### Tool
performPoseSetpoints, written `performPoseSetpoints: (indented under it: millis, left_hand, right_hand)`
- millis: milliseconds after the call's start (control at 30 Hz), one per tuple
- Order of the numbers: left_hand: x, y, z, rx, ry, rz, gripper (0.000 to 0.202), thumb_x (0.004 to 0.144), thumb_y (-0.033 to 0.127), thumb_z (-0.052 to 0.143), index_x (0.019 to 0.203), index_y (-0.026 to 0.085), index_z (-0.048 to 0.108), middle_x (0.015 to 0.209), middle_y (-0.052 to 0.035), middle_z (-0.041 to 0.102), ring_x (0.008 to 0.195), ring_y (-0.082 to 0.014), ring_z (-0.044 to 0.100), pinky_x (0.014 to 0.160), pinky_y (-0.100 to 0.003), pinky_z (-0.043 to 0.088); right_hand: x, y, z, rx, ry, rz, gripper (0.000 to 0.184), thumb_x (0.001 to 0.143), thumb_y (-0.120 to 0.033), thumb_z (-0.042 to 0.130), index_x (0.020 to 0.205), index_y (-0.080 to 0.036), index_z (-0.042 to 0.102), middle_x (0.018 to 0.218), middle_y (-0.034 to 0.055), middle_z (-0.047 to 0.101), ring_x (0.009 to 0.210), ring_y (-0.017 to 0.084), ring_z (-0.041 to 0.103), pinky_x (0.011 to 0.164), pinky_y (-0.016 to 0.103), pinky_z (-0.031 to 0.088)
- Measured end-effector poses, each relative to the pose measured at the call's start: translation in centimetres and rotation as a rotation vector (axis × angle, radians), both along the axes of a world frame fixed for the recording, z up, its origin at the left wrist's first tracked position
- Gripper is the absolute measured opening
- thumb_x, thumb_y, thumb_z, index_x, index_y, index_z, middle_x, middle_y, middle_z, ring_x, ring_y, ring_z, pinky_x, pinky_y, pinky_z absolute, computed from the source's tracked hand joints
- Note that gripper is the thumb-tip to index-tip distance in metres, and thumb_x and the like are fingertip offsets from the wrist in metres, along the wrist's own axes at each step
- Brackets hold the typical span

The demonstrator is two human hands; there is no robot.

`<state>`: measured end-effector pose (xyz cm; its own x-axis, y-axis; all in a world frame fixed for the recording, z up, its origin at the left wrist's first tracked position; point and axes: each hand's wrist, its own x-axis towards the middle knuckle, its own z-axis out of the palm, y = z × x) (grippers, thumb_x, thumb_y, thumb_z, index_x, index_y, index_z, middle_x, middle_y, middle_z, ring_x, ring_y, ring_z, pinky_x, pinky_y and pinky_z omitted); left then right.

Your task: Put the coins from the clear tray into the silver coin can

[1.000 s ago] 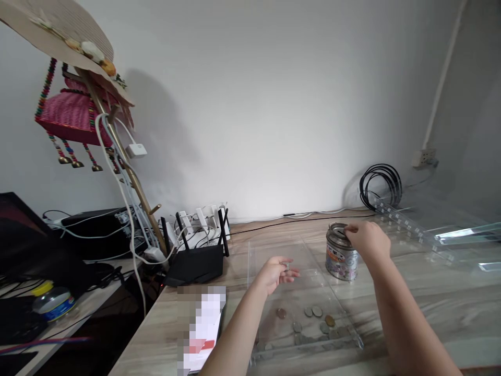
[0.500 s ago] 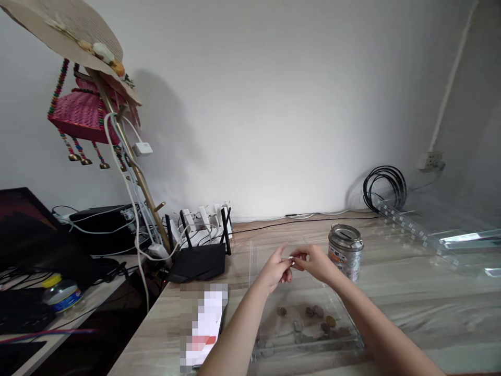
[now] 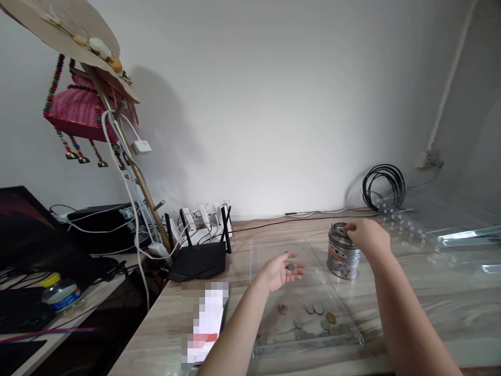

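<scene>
My left hand (image 3: 279, 271) is held palm up over a clear plastic tray (image 3: 270, 250). A small coin (image 3: 290, 267) lies across its outstretched fingers. To the right stands a metal tin (image 3: 342, 256) with a printed label and a slotted lid. The fingers of my right hand (image 3: 370, 237) are pinched together at the top of that lid. Whatever they hold is hidden. Several loose coins lie on the tray's near half, among them a silver coin (image 3: 318, 308), a brass-coloured coin (image 3: 331, 317) and a copper-coloured coin (image 3: 282, 309).
A phone (image 3: 209, 324) with a partly blurred screen lies left of the tray, below a black router (image 3: 199, 261). Coiled black cable (image 3: 383, 185) and a clear acrylic rack (image 3: 430, 245) occupy the right side. A leaning stand (image 3: 136, 172) carries a hat and pink basket.
My right hand has moved from the left hand's fingers rightward to the tin's lid. My left hand has opened out, showing a coin on its fingers.
</scene>
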<state>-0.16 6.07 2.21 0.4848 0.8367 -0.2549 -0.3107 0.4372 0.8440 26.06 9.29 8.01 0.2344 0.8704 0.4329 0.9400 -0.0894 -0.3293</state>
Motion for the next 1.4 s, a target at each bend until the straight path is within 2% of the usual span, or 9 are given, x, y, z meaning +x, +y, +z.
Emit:
performPoseSetpoints:
  millis: [167, 267, 367, 500, 633, 833, 1067, 1233, 1400]
  left_hand:
    - [-0.4, 0.2, 0.4, -0.046, -0.202, 0.001, 0.043, 0.079, 0.048, 0.035, 0.100, 0.012, 0.046, 0.092, -0.0142, 0.059, 0.090, -0.0241, 0.056, 0.076, -0.036, 0.040]
    - [-0.6, 0.3, 0.4, -0.035, -0.289, 0.017, 0.047, 0.078, 0.053, 0.032, 0.096, 0.013, 0.050, 0.082, -0.0106, 0.059, 0.082, -0.0207, 0.057, 0.075, -0.035, 0.039]
    - [-0.5, 0.3, 0.4, -0.016, -0.307, 0.010, 0.047, 0.078, 0.055, 0.029, 0.092, 0.015, 0.052, 0.072, -0.0055, 0.058, 0.069, -0.0155, 0.057, 0.071, -0.032, 0.040]
    - [-0.4, -0.1, 0.7, 0.019, -0.232, -0.046, 0.051, 0.077, 0.057, 0.028, 0.100, 0.018, 0.050, 0.085, -0.0086, 0.059, 0.080, -0.0183, 0.057, 0.074, -0.034, 0.040]
    - [-0.3, -0.1, 0.7, 0.092, -0.104, -0.086, 0.051, 0.077, 0.055, 0.033, 0.108, 0.017, 0.046, 0.101, -0.0128, 0.056, 0.091, -0.0215, 0.055, 0.071, -0.035, 0.042]
    - [-0.2, 0.5, -0.5, 0.195, 0.177, 0.013, 0.040, 0.077, 0.045, 0.041, 0.099, 0.014, 0.051, 0.095, -0.0119, 0.057, 0.081, -0.0171, 0.057, 0.062, -0.027, 0.044]
    - [-0.1, 0.3, -0.6, 0.498, 0.752, 0.039, 0.025, 0.073, 0.026, 0.046, 0.091, 0.013, 0.057, 0.089, -0.0070, 0.059, 0.072, -0.0118, 0.054, 0.055, -0.020, 0.039]
    - [0.8, -1.6, -1.2, 0.835, 1.164, -0.302, 0.022, 0.060, 0.017, 0.057, 0.081, 0.015, 0.061, 0.069, -0.0030, 0.060, 0.060, -0.0124, 0.051, 0.054, -0.021, 0.037]
    - [2.5, -3.8, -3.7, 1.029, 1.235, -0.226, 0.018, 0.060, 0.019, 0.058, 0.078, 0.017, 0.060, 0.069, -0.0044, 0.058, 0.059, -0.0142, 0.051, 0.057, -0.024, 0.037]
  right_hand:
    - [-5.5, -2.1, -0.7, 0.367, 0.047, 0.193, 0.028, 0.074, -0.029, 0.041, 0.088, -0.021, 0.063, 0.085, 0.0055, 0.062, 0.080, 0.018, 0.052, 0.064, 0.026, 0.037]
    - [-10.3, -3.5, -2.1, 0.143, 0.059, 0.654, 0.024, 0.075, -0.029, 0.042, 0.084, -0.024, 0.063, 0.081, 0.0016, 0.062, 0.069, 0.012, 0.053, 0.060, 0.021, 0.037]
    - [-13.3, -3.9, -3.4, -0.035, 0.006, 0.858, 0.020, 0.073, -0.026, 0.044, 0.074, -0.023, 0.064, 0.080, 0.0012, 0.062, 0.068, 0.012, 0.053, 0.057, 0.020, 0.036]
    - [-11.5, -3.1, -3.3, -0.006, 0.133, 0.780, 0.024, 0.074, -0.025, 0.041, 0.078, -0.021, 0.064, 0.074, 0.0030, 0.064, 0.066, 0.014, 0.055, 0.060, 0.022, 0.038]
    - [-5.0, -1.3, -1.1, 0.221, 0.246, 0.356, 0.027, 0.073, -0.031, 0.042, 0.085, -0.018, 0.063, 0.077, 0.0060, 0.065, 0.068, 0.017, 0.056, 0.061, 0.025, 0.039]
    - [-0.1, 0.7, 0.7, -0.005, -0.029, 0.042, 0.022, 0.066, -0.031, 0.047, 0.075, -0.023, 0.066, 0.077, 0.0054, 0.064, 0.071, 0.021, 0.055, 0.053, 0.027, 0.034]
    - [-2.5, -2.2, -0.3, 0.151, -0.134, 0.124, 0.028, 0.075, -0.029, 0.039, 0.089, -0.022, 0.063, 0.093, 0.0063, 0.061, 0.088, 0.021, 0.051, 0.062, 0.027, 0.036]
    - [-6.3, -6.6, -4.9, -0.278, -0.317, 0.685, 0.020, 0.072, -0.027, 0.046, 0.085, -0.022, 0.062, 0.087, 0.0045, 0.062, 0.079, 0.017, 0.055, 0.063, 0.024, 0.037]
    - [-8.1, -8.2, -7.1, -0.399, -0.437, 0.729, 0.020, 0.068, -0.024, 0.050, 0.085, -0.017, 0.060, 0.085, 0.0089, 0.062, 0.081, 0.021, 0.055, 0.066, 0.028, 0.036]
